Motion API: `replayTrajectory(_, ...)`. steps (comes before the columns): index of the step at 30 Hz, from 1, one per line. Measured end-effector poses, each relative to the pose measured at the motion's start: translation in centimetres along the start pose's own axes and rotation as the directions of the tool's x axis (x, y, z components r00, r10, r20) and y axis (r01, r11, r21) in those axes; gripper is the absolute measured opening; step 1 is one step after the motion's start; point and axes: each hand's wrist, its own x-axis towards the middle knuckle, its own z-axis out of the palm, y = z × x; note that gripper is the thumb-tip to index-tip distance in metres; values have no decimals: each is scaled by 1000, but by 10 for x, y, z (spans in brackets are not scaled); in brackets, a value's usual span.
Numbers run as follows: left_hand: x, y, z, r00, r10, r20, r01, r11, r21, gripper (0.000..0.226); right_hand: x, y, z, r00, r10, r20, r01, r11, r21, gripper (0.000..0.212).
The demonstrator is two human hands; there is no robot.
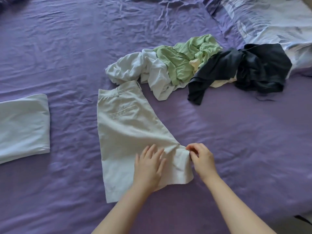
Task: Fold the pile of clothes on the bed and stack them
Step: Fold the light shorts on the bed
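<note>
Nearest the camera, two bare forearms reach up from the bottom edge of the frame onto a bed covered by a wrinkled purple sheet [228, 132]. At lower centre, the left hand [150, 163] lies flat with straight, spread fingers, pressing on a pair of pale beige shorts [128, 132]. Just to its right, the right hand [201, 157] curls its fingers and thumb round the crotch corner of the shorts, pinching a fold of the fabric there.

These shorts lie folded in half lengthwise in the centre of the frame, the waistband with a belt loop pointing toward the top and a back pocket facing up. Its hem lies toward the bottom of the frame.

At the left edge, well apart from the shorts, sits a folded pale garment [23, 127], a neat flat rectangle partly cut off by the frame.

Farther away, right of centre, lies the unfolded pile. It holds a crumpled white garment [145, 71] just beyond the waistband, a light green garment [184, 58] partly over it, and a dark grey garment [253, 70] at the right, with a scrap of cream cloth [194, 64] showing between.

At upper right, a pale floral-printed bedding piece [270, 22] fills the corner.
</note>
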Motion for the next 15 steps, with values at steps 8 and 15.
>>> replayTrajectory(8,61,-8,-20,996,40,81,-69,911,406,49,14,19,-11,991,21,133,-31,997,70,24)
replayTrajectory(15,129,-27,-19,983,-127,129,58,897,439,53,27,53,-28,985,-59,165,66,997,-38,20)
